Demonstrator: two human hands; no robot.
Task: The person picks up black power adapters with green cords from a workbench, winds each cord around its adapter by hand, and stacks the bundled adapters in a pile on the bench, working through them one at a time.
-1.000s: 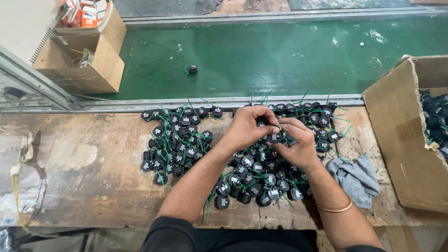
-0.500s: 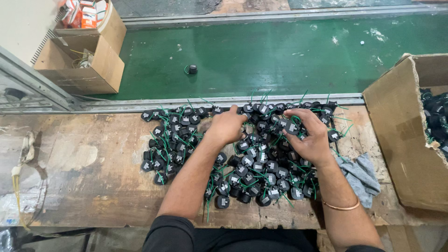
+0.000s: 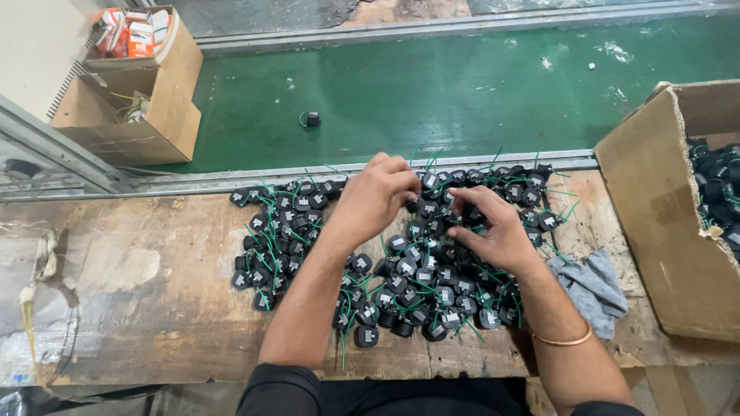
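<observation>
Both hands are down in the heap of small black round parts (image 3: 420,270) with green wires, spread over the worn wooden table (image 3: 139,308). Half a second ago the hands were spread apart on the heap; now they have drawn together near the heap's far edge, so the work has gone from sorting across the heap to picking at 1 spot.

The left hand (image 3: 374,196) curls its fingers down onto parts at the heap's far edge; whether its grip holds 1 I cannot tell. The right hand (image 3: 493,231), just beside it, pinches narrow among the parts, its catch hidden.

Right of the heap lie a grey rag (image 3: 593,285) and a cardboard box (image 3: 663,231) with more parts. Beyond the heap, 1 part (image 3: 312,119) sits alone on the green belt (image 3: 462,92).
</observation>
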